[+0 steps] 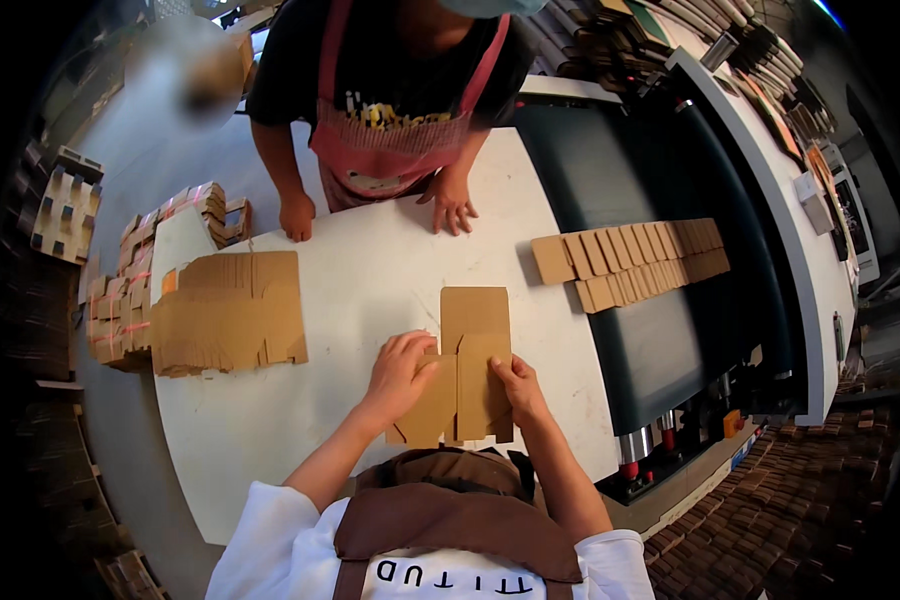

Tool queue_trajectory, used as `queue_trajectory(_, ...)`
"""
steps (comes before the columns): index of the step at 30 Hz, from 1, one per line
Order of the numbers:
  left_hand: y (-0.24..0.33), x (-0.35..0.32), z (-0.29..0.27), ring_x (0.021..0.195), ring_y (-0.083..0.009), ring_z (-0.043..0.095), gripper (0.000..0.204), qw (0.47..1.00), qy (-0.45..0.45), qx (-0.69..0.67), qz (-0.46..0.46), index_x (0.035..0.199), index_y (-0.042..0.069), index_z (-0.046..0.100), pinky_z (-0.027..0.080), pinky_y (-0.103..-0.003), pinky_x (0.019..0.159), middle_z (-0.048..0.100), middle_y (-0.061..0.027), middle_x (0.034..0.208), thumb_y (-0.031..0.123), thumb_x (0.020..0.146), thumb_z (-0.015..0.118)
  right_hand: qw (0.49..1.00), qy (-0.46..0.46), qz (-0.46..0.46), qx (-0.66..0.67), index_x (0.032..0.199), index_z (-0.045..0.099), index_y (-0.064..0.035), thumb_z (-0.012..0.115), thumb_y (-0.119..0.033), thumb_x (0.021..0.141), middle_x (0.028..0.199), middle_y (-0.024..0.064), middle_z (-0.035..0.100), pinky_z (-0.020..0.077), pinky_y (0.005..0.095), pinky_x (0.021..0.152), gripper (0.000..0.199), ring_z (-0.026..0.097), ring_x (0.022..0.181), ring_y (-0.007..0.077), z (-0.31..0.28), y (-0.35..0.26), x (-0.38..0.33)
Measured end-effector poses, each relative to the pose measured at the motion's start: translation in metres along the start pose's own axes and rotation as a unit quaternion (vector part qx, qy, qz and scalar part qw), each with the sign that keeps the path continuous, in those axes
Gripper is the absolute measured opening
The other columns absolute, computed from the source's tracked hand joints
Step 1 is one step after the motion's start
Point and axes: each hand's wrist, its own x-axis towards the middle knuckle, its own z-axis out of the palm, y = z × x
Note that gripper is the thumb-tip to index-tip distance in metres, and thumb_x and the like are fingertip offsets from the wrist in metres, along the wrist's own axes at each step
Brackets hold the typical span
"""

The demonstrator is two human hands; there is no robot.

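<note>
We see our left hand [398, 372] and right hand [518, 388] at the near desk [370, 270] edge, fingers clamped on a flat cardboard box blank [470, 350] between them; our apron hides its near end. Left lies a cardboard stack [230, 312]; right, shingled blanks [625, 262] ride a dark belt [660, 340].

white short-sleeved shirt [270, 540] with dark mirrored lettering at six o'clock, brown apron [450, 520] with straps over it, forearms bare.

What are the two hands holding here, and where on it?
A flat cardboard box blank: left hand on its left flap, right hand on its right edge.
</note>
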Motion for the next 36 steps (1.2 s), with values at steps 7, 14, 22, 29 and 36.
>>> queue_trajectory(7, -0.055, -0.041, 0.027, 0.119, -0.0242, 0.051, 0.046, 0.925, 0.08, -0.292, -0.228, 0.132, 0.005, 0.043, 0.039, -0.038, 0.101, 0.051, -0.0101, 0.133, 0.016, 0.09, 0.061, 0.988, 0.102, -0.058, 0.104, 0.117, 0.056, -0.0019, 0.059, -0.027, 0.094, 0.108, 0.0055, 0.063, 0.0465, 0.0301, 0.086, 0.034, 0.059, 0.096, 0.0137, -0.005, -0.013, 0.001)
queue_trajectory(14, -0.084, -0.038, -0.022, 0.13, -0.0227, 0.042, 0.057, 0.891, 0.216, -0.326, -0.232, 0.146, 0.008, 0.03, 0.033, -0.04, 0.107, 0.036, -0.011, 0.147, 0.011, 0.094, 0.054, 0.993, 0.087, -0.055, 0.058, 0.115, 0.056, -0.0011, 0.058, -0.024, 0.095, 0.108, 0.0039, 0.063, 0.0439, 0.0275, 0.088, 0.03, 0.055, 0.097, 0.0103, 0.003, -0.014, -0.006)
queue_trajectory(22, -0.062, 0.0, -0.135, 0.137, -0.0257, 0.033, 0.06, 0.859, 0.468, -0.199, -0.061, 0.15, 0.007, 0.019, 0.025, -0.037, 0.112, 0.029, -0.0144, 0.151, 0.009, 0.097, 0.048, 0.945, 0.015, -0.176, -0.276, 0.086, 0.053, -0.0015, 0.059, -0.022, 0.094, 0.066, 0.0011, 0.047, 0.0382, 0.0268, 0.057, 0.023, 0.039, 0.064, 0.0086, 0.01, -0.028, -0.02)
queue_trajectory(29, -0.062, -0.005, -0.139, 0.103, -0.0206, 0.062, 0.066, 0.88, 0.391, -0.265, -0.053, 0.151, 0.01, 0.004, 0.044, -0.033, 0.093, 0.055, -0.0185, 0.127, 0.012, 0.099, 0.044, 0.888, -0.023, -0.217, -0.406, 0.082, 0.052, 0.0008, 0.063, -0.018, 0.09, 0.059, 0.0117, 0.053, 0.04, 0.0323, 0.05, 0.023, 0.043, 0.055, 0.0116, 0.022, -0.027, -0.034)
queue_trajectory(36, -0.023, -0.047, -0.272, 0.076, -0.0172, 0.064, 0.064, 0.739, 0.646, -0.187, 0.024, 0.151, 0.012, -0.002, 0.048, -0.032, 0.084, 0.06, -0.018, 0.119, 0.013, 0.101, 0.038, 0.891, -0.065, -0.195, -0.405, 0.084, 0.054, 0.0021, 0.064, -0.014, 0.09, 0.064, 0.0051, 0.054, 0.0409, 0.0291, 0.056, 0.02, 0.044, 0.063, 0.0084, 0.034, -0.022, -0.044)
